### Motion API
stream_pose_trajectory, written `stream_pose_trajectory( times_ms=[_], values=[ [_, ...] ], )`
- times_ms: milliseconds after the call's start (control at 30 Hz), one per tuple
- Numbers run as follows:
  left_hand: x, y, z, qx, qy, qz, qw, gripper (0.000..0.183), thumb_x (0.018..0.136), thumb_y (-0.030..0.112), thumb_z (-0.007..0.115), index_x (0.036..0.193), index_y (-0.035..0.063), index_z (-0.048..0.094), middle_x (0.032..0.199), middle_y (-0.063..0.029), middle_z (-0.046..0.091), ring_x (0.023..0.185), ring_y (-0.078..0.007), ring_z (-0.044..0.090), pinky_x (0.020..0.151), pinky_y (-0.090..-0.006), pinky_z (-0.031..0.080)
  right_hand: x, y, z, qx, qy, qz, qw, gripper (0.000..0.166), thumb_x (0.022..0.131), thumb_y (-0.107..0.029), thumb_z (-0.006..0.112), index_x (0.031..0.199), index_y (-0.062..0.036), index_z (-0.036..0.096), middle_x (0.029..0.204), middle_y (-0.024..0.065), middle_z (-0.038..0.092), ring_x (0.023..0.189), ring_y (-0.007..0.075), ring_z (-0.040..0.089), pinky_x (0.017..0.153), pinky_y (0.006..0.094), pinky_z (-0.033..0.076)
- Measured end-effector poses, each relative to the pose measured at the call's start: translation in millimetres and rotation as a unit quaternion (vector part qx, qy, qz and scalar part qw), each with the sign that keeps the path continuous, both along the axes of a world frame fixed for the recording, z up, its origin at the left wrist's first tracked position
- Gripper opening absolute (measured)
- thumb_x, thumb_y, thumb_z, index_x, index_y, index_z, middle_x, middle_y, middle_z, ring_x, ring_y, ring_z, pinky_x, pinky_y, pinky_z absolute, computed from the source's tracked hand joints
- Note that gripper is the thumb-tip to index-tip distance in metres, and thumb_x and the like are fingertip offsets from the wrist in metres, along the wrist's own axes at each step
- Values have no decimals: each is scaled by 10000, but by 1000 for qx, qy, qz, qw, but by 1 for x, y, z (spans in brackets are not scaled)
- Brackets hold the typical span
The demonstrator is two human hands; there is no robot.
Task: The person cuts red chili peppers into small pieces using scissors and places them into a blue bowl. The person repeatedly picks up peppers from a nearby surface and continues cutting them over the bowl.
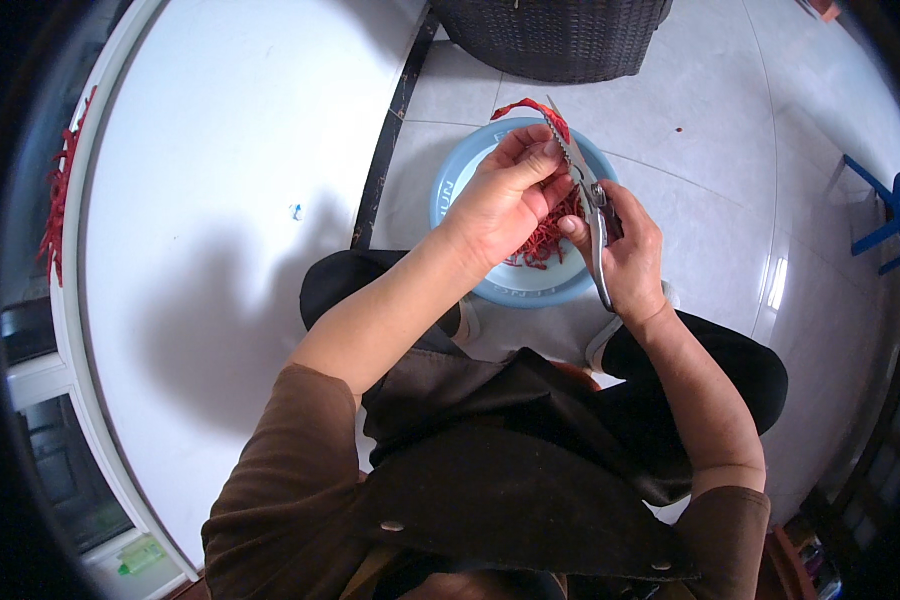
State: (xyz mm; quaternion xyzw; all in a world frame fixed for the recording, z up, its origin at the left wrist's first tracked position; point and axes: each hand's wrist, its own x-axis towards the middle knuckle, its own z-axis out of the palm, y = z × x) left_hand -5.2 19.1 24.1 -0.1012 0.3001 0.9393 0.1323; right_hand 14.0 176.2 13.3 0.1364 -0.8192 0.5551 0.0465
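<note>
My left hand (513, 180) is raised above a basin and pinches a long dried red chili pepper (523, 107), whose thin end curves out to the left past the fingertips. In my right hand (636, 255) is a pair of metal kitchen shears (598, 232) with a serrated blade. The blades point up and away from me and lie against the pepper, close to my left fingers; whether they cut into it I cannot tell. Below both hands, a light-blue plastic basin (450, 169) with raised lettering holds a heap of thin red chili shreds (543, 241), partly hidden by my hands.
The basin stands on pale floor tiles (690, 225) between my feet. Beyond it is a dark woven basket (555, 37). A white wall (255, 135) runs along the left, with red chilies (61, 195) by the window frame. At right stands a blue stool (896, 214).
</note>
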Motion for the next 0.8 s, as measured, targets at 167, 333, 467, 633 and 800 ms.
stream_pose_trajectory(
  times_ms=[167, 333, 467, 633, 800],
  values=[
    [0, -2, 0, 0, 10, -2, 1000, 161, 822, 63, 579, 977, 75, 537, 962, -51, 576, 863, -155, 552, 823, -303, 462, -1, 1, -1, -14, 2, -3, 1000, 415, 664, -223, 758, 951, 13, 573, 787, 165, 613, 653, 212, 615, 587, 295, 483],
    [-1, -5, -3, -6, -21, -11, 1000, 131, 802, 41, 601, 918, 85, 559, 891, -43, 591, 818, -149, 566, 788, -291, 486, 0, 7, 4, 21, -23, 8, 999, 403, 656, -224, 764, 927, 16, 586, 719, 149, 618, 634, 197, 619, 578, 283, 481],
    [-1, -6, -5, -13, -29, -10, 999, 118, 821, 55, 581, 934, 61, 548, 886, -56, 583, 784, -153, 561, 775, -296, 485, 0, 10, 4, 33, -28, 10, 999, 415, 662, -241, 760, 934, 21, 588, 690, 159, 616, 621, 192, 623, 565, 283, 479],
    [-2, -7, -11, -27, -51, -11, 998, 131, 802, 35, 602, 916, 72, 549, 854, -46, 585, 774, -147, 560, 755, -283, 487, 0, 14, -2, 49, -64, 12, 997, 433, 666, -264, 757, 931, 37, 592, 673, 174, 612, 592, 189, 618, 551, 284, 477],
    [2, -15, -14, -51, -58, -32, 997, 126, 814, 76, 600, 926, 54, 545, 837, -52, 574, 765, -149, 556, 742, -282, 476, 1, 16, -5, 48, -110, 23, 993, 432, 694, -297, 734, 928, 38, 595, 665, 155, 611, 602, 160, 600, 561, 281, 474]
  ],
)
